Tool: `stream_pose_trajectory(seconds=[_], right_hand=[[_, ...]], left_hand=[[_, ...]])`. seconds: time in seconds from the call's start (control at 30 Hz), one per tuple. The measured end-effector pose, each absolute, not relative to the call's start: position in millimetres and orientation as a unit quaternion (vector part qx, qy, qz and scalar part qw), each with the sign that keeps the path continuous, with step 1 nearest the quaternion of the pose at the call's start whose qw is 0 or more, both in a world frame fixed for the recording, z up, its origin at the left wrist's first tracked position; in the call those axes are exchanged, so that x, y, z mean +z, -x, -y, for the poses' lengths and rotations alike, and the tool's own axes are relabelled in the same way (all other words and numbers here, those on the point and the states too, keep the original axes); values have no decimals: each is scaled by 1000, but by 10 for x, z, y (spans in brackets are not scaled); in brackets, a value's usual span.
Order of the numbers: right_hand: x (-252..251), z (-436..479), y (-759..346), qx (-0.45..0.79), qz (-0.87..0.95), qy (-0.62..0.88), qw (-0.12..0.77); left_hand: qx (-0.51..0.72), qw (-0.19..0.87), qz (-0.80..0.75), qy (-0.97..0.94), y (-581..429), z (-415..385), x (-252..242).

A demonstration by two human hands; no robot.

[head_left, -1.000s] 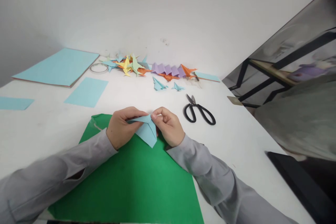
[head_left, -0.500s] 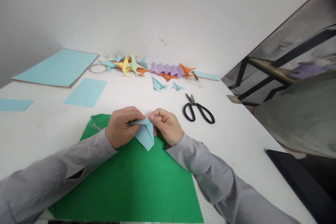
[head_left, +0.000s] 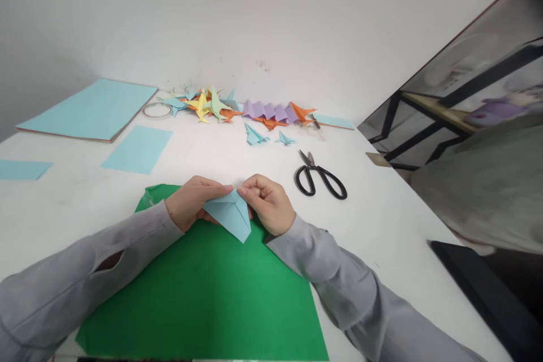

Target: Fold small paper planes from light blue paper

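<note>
A light blue folded paper (head_left: 231, 215) with a pointed flap and a crease along its right side is held between both hands, above a green sheet (head_left: 203, 300). My left hand (head_left: 193, 201) is closed on the paper's upper left part, thumb along the top edge and fingers behind. Pinched at the top right corner, the same paper is gripped by my right hand (head_left: 269, 203); some of its fingers are hidden behind. Black-handled scissors (head_left: 314, 172) lie to the right with their blades slightly apart.
Folded paper figures (head_left: 207, 106) in several colours lie along the wall, beside a purple pleated strip (head_left: 269, 111). Two small blue folded pieces (head_left: 255, 134) are in front. Blue sheets (head_left: 89, 110) and a tape roll (head_left: 156, 110) are at left. A black flat object (head_left: 470, 288) is at right.
My left hand has shifted slightly left, its thumb now flatter along the paper's top edge. More of the paper's left side shows. My right hand stays nearly in place.
</note>
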State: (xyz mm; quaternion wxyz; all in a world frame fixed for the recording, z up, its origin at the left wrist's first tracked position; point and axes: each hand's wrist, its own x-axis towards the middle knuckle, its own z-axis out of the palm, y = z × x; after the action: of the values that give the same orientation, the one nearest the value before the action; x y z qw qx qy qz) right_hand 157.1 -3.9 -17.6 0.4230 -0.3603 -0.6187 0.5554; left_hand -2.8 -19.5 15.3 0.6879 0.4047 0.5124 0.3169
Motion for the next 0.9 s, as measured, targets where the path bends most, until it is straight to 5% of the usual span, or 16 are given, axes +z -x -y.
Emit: stream_pose_trajectory(seconds=[0.9], right_hand=[[-143, 29, -1570, 573, 611, 383, 390]], left_hand=[[307, 563, -502, -580, 69, 150, 40]])
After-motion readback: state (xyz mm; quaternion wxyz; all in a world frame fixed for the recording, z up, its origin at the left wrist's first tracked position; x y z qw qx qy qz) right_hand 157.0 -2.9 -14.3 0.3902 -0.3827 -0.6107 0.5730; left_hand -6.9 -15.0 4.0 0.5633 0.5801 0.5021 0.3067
